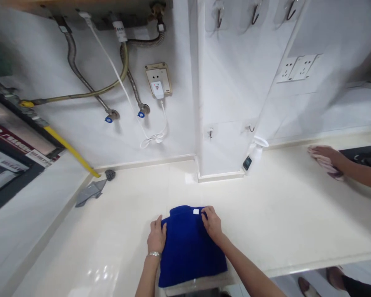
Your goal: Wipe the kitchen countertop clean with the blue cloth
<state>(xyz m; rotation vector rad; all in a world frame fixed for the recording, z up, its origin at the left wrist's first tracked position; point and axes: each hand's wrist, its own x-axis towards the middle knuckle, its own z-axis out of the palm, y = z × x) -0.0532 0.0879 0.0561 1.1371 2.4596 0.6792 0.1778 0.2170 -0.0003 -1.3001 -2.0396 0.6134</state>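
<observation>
A blue cloth [190, 251] with a small white label [196, 211] near its far edge lies on the pale countertop, reaching to the front edge. My left hand [156, 237], with a bracelet at the wrist, holds its far left corner between thumb and fingers. At the far right corner, close to the label, my right hand [212, 222] has its fingers closed on the edge. Fabric hides some of the fingertips.
Left on the counter [132, 214] lie a grey cloth [91, 192] and a dark scrubber [110, 175]. A white bottle [256, 154] stands by the pillar. At right, another person's hand [324, 153] presses a pinkish cloth [325, 164]. A yellow pipe [71, 150] meets the counter's corner.
</observation>
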